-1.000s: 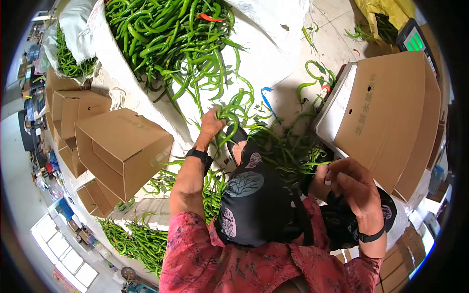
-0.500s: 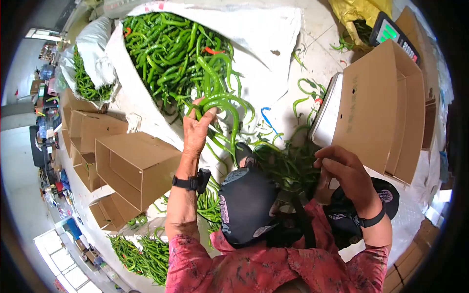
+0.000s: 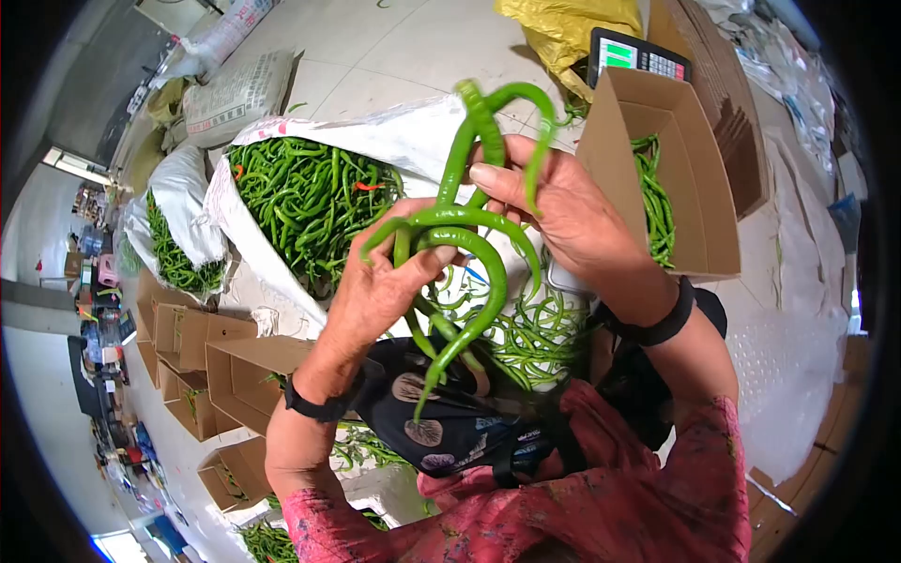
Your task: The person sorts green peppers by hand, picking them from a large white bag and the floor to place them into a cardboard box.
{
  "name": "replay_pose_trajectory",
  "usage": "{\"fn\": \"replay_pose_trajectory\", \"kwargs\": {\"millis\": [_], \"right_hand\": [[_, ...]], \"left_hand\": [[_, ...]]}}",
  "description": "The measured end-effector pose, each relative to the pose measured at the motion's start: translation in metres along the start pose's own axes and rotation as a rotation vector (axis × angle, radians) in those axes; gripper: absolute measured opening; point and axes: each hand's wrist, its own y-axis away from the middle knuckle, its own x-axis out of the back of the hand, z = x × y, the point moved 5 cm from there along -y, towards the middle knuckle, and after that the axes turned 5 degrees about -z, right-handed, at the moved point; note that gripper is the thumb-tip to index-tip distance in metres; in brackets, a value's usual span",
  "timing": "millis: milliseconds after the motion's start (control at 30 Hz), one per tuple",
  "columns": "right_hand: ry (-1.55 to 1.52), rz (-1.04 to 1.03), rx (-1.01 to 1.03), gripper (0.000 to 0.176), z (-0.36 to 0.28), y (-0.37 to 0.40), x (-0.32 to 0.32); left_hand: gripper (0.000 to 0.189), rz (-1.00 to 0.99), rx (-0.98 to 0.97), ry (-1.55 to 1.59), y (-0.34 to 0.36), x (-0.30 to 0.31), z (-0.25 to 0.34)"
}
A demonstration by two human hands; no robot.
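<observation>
Several long, curved green peppers (image 3: pixel 469 220) are held up in front of the body. My left hand (image 3: pixel 380 281) is closed round some of them, its thumb pressed on their upper parts. At the right, my right hand (image 3: pixel 554 192) pinches other peppers between thumb and fingers, close to my left hand. Behind the hands a white sack (image 3: pixel 394 122) lies spread on the floor with a big heap of green peppers (image 3: pixel 300 202) and a few red ones. More peppers (image 3: pixel 540 338) lie loose below the hands.
A cardboard box (image 3: pixel 699 178) with green peppers inside stands at the right, beside a scale (image 3: pixel 638 64) with a lit display. Several open boxes (image 3: pixel 249 375) stand at the left. A yellow bag (image 3: pixel 563 28) lies at the top.
The view has shifted. My right hand has come up from the lap to the peppers and now grips some. My left hand has lifted its peppers off the heap.
</observation>
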Motion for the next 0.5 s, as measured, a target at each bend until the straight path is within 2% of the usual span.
{"fn": "replay_pose_trajectory", "kwargs": {"millis": [67,133,167,267,300,367,400,433,500], "right_hand": [[-0.062,0.043,-0.006,0.027,0.006,0.013,0.006],[0.180,0.112,-0.072,0.025,0.010,0.032,0.012],[0.173,0.106,-0.075,0.025,0.012,0.043,0.011],[0.219,0.296,-0.034,0.026,0.015,0.074,0.023],[0.217,0.295,-0.039,0.026,0.019,0.083,0.030],[0.232,0.359,-0.121,0.024,0.032,0.103,0.053],[0.370,0.355,-0.092,0.020,0.053,0.114,0.062],[0.372,0.350,-0.098,0.020,0.063,0.123,0.068],[1.255,-0.141,-0.267,0.020,0.090,0.138,0.062]], "left_hand": [[0.030,0.028,0.009,0.068,0.008,-0.017,0.001],[0.030,0.171,0.047,0.341,0.017,-0.026,-0.016],[0.030,0.239,0.065,0.450,0.022,-0.031,-0.023],[0.032,0.314,0.014,0.534,0.032,-0.034,-0.058],[0.030,0.339,0.017,0.576,0.036,-0.034,-0.067],[0.027,0.354,0.000,0.614,0.043,-0.038,-0.070],[0.026,0.321,-0.011,0.686,0.045,-0.039,-0.078],[0.025,0.289,-0.021,0.760,0.047,-0.041,-0.082],[0.029,0.355,0.087,0.767,0.053,-0.045,-0.089]]}}
